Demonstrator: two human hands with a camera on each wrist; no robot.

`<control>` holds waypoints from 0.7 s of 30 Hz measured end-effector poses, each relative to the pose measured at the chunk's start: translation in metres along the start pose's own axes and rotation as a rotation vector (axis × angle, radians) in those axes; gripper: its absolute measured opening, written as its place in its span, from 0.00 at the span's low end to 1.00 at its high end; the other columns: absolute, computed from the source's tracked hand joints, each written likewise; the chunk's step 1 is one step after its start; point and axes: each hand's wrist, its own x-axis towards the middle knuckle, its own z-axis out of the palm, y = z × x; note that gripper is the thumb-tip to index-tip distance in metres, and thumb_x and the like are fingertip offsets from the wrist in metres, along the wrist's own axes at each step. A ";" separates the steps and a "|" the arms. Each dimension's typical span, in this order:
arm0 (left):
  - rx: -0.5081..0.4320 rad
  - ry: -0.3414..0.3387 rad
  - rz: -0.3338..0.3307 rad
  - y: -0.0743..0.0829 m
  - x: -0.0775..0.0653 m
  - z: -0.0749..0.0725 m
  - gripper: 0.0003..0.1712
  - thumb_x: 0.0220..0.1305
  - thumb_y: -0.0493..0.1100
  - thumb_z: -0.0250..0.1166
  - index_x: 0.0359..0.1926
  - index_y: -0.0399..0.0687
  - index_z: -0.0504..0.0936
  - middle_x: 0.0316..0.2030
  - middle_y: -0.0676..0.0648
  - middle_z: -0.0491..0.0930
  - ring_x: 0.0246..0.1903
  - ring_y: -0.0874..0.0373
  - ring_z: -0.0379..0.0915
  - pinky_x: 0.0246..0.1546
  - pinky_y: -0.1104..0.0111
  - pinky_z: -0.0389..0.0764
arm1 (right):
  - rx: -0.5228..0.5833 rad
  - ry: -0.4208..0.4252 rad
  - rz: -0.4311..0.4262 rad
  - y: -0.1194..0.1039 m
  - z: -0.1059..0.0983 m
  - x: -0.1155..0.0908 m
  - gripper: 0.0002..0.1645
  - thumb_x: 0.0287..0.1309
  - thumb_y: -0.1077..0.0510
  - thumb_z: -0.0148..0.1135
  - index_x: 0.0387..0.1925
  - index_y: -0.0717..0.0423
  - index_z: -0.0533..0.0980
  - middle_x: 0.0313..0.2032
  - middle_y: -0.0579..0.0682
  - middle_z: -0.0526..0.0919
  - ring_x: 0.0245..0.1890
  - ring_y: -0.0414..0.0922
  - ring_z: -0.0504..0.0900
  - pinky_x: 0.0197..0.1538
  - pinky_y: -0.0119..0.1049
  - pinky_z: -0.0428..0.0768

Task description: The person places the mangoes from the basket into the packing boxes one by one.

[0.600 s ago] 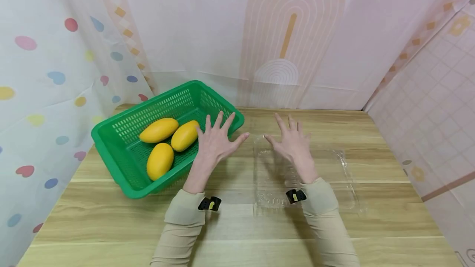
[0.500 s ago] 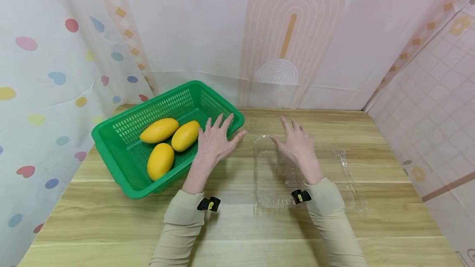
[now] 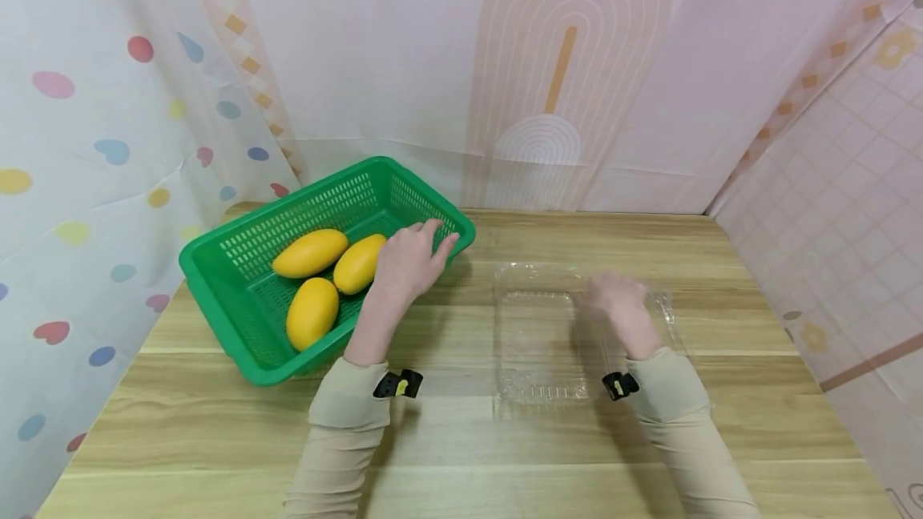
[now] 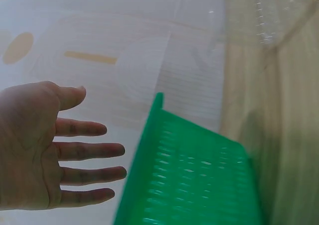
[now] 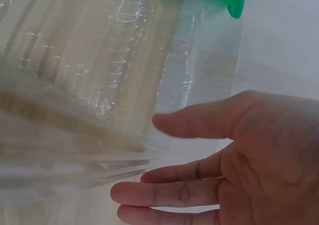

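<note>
Over the right end of the green plastic basket, my left hand hovers holding nothing. In the left wrist view its fingers stretch out beside the basket wall. Three yellow mangoes, a rear one, a front one and a right one partly behind my hand, lie in the basket. My right hand, blurred, is over the right half of a clear plastic clamshell container lying opened out. In the right wrist view, its extended fingers are near clear plastic; contact cannot be told.
Beneath everything is a wooden tabletop. A patterned cloth hangs behind it and on both sides. The basket stands at the left, apart from the container on the right.
My right hand has moved right and toward me, from the container's left half to its right half. My left hand has drawn slightly back, its fingers less spread. Basket and mangoes stay put.
</note>
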 end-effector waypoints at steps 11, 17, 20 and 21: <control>-0.034 -0.006 -0.041 -0.003 0.020 -0.054 0.29 0.69 0.58 0.42 0.58 0.44 0.71 0.52 0.40 0.77 0.46 0.42 0.75 0.41 0.49 0.77 | 0.101 0.011 -0.066 0.009 0.006 0.004 0.12 0.56 0.59 0.52 0.18 0.54 0.67 0.21 0.49 0.74 0.21 0.44 0.74 0.28 0.39 0.75; 0.003 -0.060 -0.081 -0.019 0.033 -0.079 0.29 0.69 0.58 0.40 0.60 0.46 0.68 0.43 0.39 0.80 0.36 0.43 0.77 0.32 0.53 0.77 | 0.152 0.000 -0.093 0.008 0.008 0.007 0.14 0.56 0.63 0.50 0.16 0.53 0.64 0.18 0.50 0.76 0.15 0.43 0.78 0.17 0.28 0.68; 0.028 -0.141 -0.111 -0.033 0.038 -0.086 0.29 0.70 0.57 0.41 0.63 0.44 0.65 0.43 0.37 0.79 0.36 0.42 0.76 0.32 0.54 0.76 | 0.166 0.001 -0.096 0.007 0.007 0.009 0.12 0.57 0.63 0.50 0.18 0.55 0.66 0.17 0.51 0.76 0.11 0.40 0.73 0.14 0.26 0.66; 0.039 -0.177 -0.121 -0.038 0.039 -0.087 0.29 0.70 0.56 0.42 0.63 0.44 0.64 0.44 0.36 0.78 0.38 0.41 0.76 0.33 0.53 0.76 | 0.171 0.001 -0.099 0.006 0.007 0.009 0.11 0.57 0.63 0.49 0.20 0.56 0.66 0.17 0.51 0.75 0.10 0.39 0.71 0.13 0.26 0.66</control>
